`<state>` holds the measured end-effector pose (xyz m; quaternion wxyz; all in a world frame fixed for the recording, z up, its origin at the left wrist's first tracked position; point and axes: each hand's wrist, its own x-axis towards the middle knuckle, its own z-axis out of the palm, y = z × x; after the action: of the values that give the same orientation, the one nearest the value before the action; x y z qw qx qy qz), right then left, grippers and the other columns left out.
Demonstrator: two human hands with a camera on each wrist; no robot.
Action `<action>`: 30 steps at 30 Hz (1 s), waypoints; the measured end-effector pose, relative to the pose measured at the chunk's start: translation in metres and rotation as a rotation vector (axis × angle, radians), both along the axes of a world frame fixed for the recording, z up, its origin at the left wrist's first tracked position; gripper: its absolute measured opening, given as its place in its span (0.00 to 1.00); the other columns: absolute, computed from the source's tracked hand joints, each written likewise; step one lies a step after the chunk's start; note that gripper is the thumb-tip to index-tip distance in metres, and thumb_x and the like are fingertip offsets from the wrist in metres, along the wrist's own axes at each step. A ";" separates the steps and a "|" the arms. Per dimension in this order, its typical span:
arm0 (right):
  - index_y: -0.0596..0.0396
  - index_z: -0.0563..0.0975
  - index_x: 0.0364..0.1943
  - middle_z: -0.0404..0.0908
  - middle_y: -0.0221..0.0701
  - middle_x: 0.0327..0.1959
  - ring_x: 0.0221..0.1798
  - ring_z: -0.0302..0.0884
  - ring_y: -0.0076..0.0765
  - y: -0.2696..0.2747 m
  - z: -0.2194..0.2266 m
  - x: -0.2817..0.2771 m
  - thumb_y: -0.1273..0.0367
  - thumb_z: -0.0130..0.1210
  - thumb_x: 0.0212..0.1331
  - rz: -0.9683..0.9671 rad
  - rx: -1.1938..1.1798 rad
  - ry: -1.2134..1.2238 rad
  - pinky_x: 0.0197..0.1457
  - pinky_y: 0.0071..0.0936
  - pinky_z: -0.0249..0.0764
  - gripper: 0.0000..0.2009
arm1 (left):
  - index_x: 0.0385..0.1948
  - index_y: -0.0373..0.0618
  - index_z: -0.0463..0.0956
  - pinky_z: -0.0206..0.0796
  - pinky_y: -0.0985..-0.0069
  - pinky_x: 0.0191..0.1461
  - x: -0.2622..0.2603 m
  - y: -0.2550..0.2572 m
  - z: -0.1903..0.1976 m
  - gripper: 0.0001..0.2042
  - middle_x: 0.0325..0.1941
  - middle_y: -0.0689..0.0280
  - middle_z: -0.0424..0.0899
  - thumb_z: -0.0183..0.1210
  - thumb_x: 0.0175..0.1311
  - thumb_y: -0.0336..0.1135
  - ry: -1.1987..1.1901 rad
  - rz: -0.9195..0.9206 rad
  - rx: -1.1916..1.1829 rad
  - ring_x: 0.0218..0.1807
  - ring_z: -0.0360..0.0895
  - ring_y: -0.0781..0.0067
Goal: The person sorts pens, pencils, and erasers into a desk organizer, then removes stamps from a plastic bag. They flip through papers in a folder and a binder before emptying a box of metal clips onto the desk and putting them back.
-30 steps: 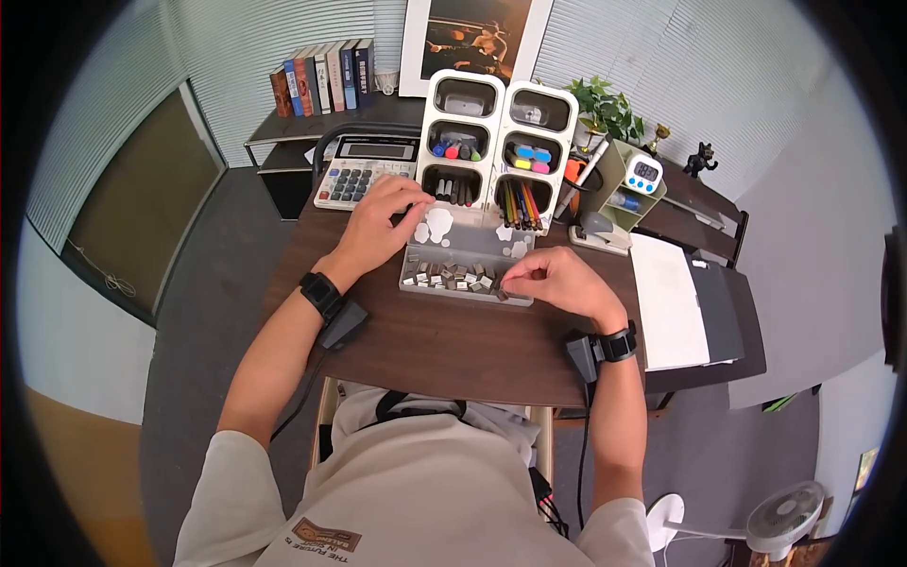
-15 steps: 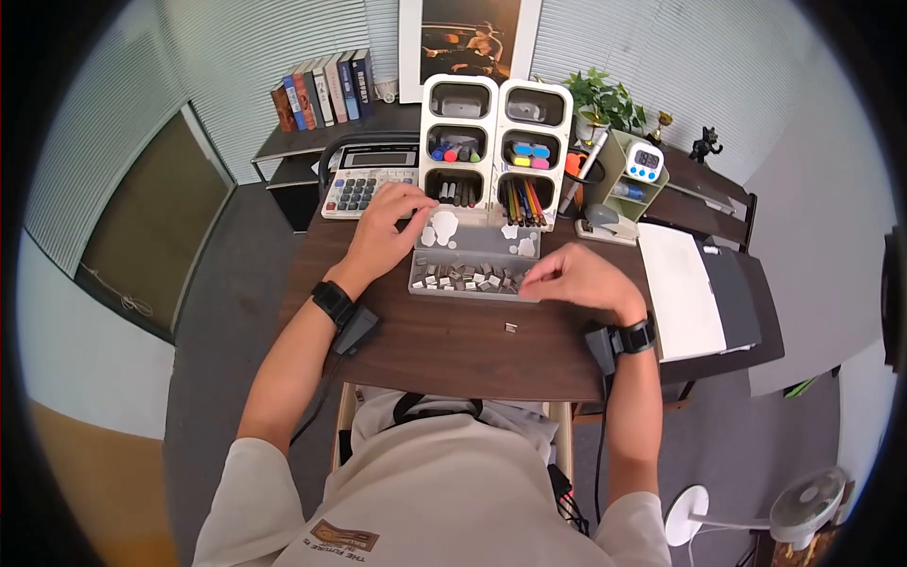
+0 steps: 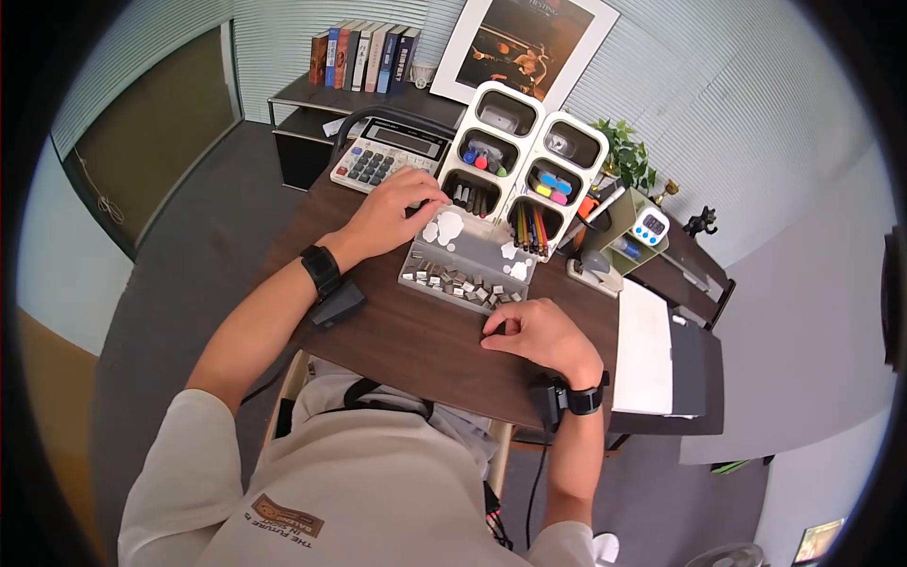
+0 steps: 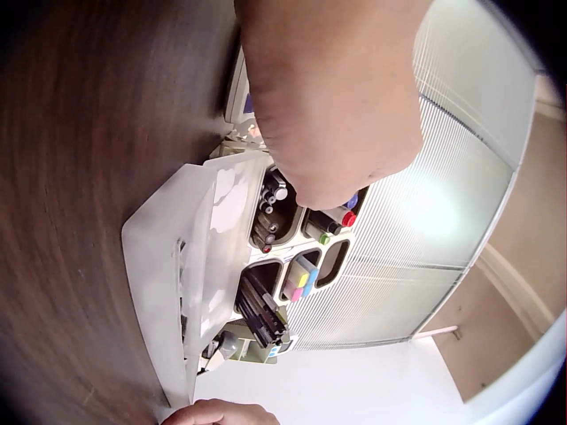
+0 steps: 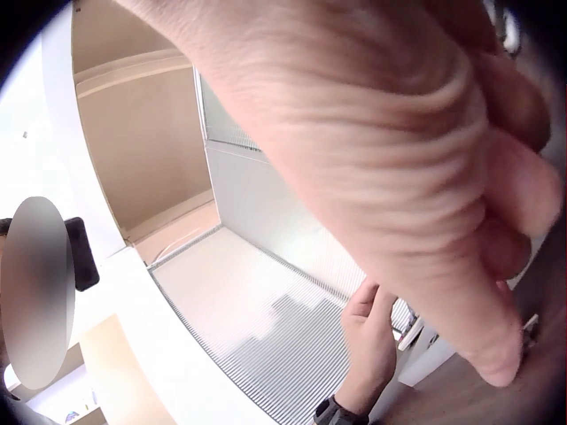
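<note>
A shallow grey box (image 3: 444, 283) lies on the desk, filled with several small silver metal pieces (image 3: 461, 281). Its lid (image 3: 477, 241), marked with white patches, stands raised at the back against the pen organizer (image 3: 534, 137). My left hand (image 3: 392, 213) has its thumb and fingers at the lid's upper left corner. In front of the box, my right hand (image 3: 540, 338) is low over the desk with curled fingers. A loose metal piece (image 5: 530, 326) shows beside the right thumb tip in the right wrist view, between thumb and fingers.
Behind the left hand is a calculator (image 3: 389, 156). The organizer holds markers, highlighters and pencils (image 3: 531, 230). To the right are a stapler (image 3: 595, 276), a timer (image 3: 650, 227) and white paper (image 3: 644, 345) over a dark folder (image 3: 694, 369).
My right hand has left the box and come down to the loose metal piece on the desk in front. The left hand stays at the lid. The head view has tilted.
</note>
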<state>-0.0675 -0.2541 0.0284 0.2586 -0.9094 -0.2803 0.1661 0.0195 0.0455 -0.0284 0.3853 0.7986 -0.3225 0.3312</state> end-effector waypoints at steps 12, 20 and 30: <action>0.56 0.89 0.39 0.84 0.32 0.23 0.25 0.76 0.24 0.004 -0.002 0.002 0.62 0.70 0.60 -0.048 0.024 0.001 0.34 0.27 0.73 0.11 | 0.39 0.39 0.85 0.71 0.65 0.55 -0.002 -0.001 0.002 0.04 0.43 0.60 0.84 0.63 0.66 0.24 -0.028 -0.029 -0.038 0.48 0.78 0.58; 0.59 0.88 0.40 0.85 0.30 0.24 0.27 0.74 0.17 0.001 -0.001 0.005 0.65 0.68 0.64 -0.056 0.078 0.015 0.34 0.24 0.73 0.11 | 0.39 0.39 0.85 0.71 0.65 0.53 -0.001 0.000 0.002 0.04 0.42 0.60 0.84 0.64 0.65 0.24 -0.059 -0.036 -0.021 0.47 0.79 0.57; 0.60 0.87 0.40 0.76 0.27 0.19 0.24 0.66 0.19 -0.019 -0.005 0.021 0.66 0.67 0.64 -0.302 0.186 -0.129 0.29 0.26 0.64 0.10 | 0.38 0.40 0.85 0.71 0.64 0.54 -0.001 -0.001 0.002 0.04 0.42 0.61 0.84 0.65 0.65 0.26 -0.043 -0.040 -0.030 0.48 0.78 0.58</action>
<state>-0.0462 -0.2730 0.0239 0.3448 -0.9222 -0.1705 0.0402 0.0187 0.0443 -0.0268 0.3967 0.7790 -0.3414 0.3452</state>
